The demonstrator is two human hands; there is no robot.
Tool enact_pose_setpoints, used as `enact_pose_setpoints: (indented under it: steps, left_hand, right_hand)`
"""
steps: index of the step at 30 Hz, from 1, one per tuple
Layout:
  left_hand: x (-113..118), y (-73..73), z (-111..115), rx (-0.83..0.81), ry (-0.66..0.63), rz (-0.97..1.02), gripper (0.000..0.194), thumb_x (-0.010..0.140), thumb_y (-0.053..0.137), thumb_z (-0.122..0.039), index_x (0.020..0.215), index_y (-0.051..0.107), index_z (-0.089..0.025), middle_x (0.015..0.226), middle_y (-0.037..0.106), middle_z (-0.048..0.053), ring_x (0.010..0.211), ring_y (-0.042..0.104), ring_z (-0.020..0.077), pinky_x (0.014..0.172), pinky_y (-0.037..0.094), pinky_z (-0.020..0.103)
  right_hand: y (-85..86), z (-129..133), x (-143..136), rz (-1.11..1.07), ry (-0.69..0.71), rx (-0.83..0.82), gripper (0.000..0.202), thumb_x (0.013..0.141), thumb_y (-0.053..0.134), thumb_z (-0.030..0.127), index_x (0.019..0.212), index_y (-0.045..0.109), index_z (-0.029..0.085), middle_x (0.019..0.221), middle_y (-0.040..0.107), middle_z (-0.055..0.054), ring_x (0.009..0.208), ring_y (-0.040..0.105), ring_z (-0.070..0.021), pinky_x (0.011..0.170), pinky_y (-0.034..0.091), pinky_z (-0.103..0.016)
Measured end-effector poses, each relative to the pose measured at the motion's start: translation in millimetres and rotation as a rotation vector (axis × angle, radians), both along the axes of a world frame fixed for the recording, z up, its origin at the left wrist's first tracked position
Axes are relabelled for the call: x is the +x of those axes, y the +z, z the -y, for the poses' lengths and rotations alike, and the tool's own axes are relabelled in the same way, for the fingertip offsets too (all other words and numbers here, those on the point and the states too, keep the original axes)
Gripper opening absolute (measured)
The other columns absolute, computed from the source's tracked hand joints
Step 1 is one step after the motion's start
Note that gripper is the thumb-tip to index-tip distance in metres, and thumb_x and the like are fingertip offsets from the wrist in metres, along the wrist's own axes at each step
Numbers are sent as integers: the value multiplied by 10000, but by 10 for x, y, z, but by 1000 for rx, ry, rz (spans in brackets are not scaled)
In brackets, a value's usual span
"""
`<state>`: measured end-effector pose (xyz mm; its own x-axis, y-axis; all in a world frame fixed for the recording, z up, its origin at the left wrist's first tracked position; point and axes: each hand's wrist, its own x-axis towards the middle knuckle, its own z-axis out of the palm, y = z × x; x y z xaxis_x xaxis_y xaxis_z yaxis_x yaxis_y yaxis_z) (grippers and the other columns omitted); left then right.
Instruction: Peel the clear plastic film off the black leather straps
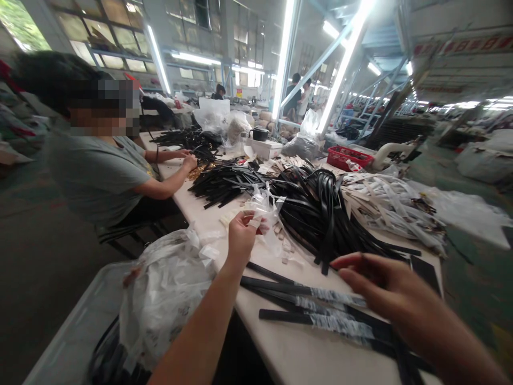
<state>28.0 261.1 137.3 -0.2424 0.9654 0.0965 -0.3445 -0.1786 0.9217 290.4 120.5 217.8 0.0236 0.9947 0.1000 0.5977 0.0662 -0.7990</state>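
My left hand (246,232) is closed at a pile of clear plastic strips (269,214), with whitish wraps on its fingers; its fingertips are partly lost against the plastic. To the right, my right hand (372,278) hovers with thumb and forefinger apart, nothing visible between them. Below and left of it lie several black straps (280,316) with clear plastic wound round their middles. A large heap of loose black straps (316,214) spreads just beyond both hands on the pale table (272,350).
At the left, a seated person (108,160) works over small gold pieces. White straps (380,206) are heaped at the right, behind them a red basket (348,158). A plastic bag (168,283) fills a bin beside the table's near left edge.
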Motion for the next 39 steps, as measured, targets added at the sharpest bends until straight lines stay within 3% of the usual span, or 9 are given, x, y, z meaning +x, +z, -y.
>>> enact_pose_setpoints:
  steps: [4, 9, 11, 14, 18, 23, 27, 34, 39]
  left_hand:
    - [338, 133, 308, -77, -143, 88, 357, 698, 796, -345, 930, 597, -161, 781, 720, 61, 539, 683, 178, 503, 539, 272]
    - [486, -53, 488, -274, -231, 190, 303, 697, 788, -266, 906, 594, -164, 747, 704, 42, 541, 671, 158, 494, 521, 242]
    - [495, -138, 485, -363, -262, 241, 280, 691, 784, -206, 891, 592, -169, 735, 695, 32, 559, 669, 148, 524, 535, 241]
    - [540, -204, 467, -441, -351, 312, 230, 693, 758, -118, 855, 602, -170, 739, 686, 30, 596, 667, 138, 586, 562, 251]
    - [630, -209, 474, -463, -466, 350, 171, 719, 743, -102, 829, 628, -164, 764, 683, 40, 616, 653, 126, 610, 566, 239]
    - [657, -169, 524, -471, -525, 315, 177, 707, 759, -101, 817, 632, -159, 755, 669, 34, 628, 652, 122, 595, 561, 218]
    - [635, -120, 553, -431, -565, 290, 176, 710, 771, -134, 806, 625, -151, 743, 665, 41, 612, 647, 131, 537, 540, 211]
    - [382, -180, 324, -383, -289, 218, 138, 736, 746, -111, 780, 619, -144, 680, 637, 24, 572, 634, 123, 569, 567, 235]
    - [188, -297, 77, -351, -163, 215, 137, 744, 708, -103, 829, 611, -148, 726, 655, 23, 586, 658, 130, 600, 578, 259]
  right_hand:
    - [-483, -231, -545, -121, -42, -56, 585, 798, 695, 498, 1302, 638, 208, 1167, 727, -100, 1071, 664, -304, 955, 494, -413]
    - [-980, -297, -578, -318, -13, -156, 387, 795, 692, 483, 1021, 749, 174, 1055, 748, -105, 947, 683, -289, 869, 512, -401]
    - [-989, -234, -463, -436, 28, -234, 419, 784, 717, 470, 1103, 721, 198, 1134, 722, -93, 777, 670, -217, 688, 514, -324]
    - [-976, -156, -367, -648, 103, -336, 661, 743, 780, 429, 1346, 558, 279, 1237, 666, -77, 522, 495, -72, 453, 336, -208]
    - [-1051, -125, -391, -782, 231, -451, 571, 715, 814, 427, 1203, 636, 190, 912, 673, -36, 459, 345, -29, 421, 210, -190]
    - [-1052, -140, -418, -749, 103, -246, 629, 719, 810, 452, 1282, 609, 258, 931, 641, -7, 494, 383, -52, 454, 255, -209]
    - [-1022, -146, -441, -746, 179, -326, 407, 696, 818, 487, 934, 697, 179, 571, 499, 55, 446, 325, -63, 441, 202, -222]
    - [-957, 64, -451, -718, 249, -375, 318, 770, 752, 453, 816, 677, 148, 693, 665, -19, 465, 331, -59, 438, 194, -224]
    - [-973, 208, -420, -611, 199, -432, 248, 776, 746, 379, 854, 733, 144, 652, 611, 1, 487, 335, -62, 449, 189, -221]
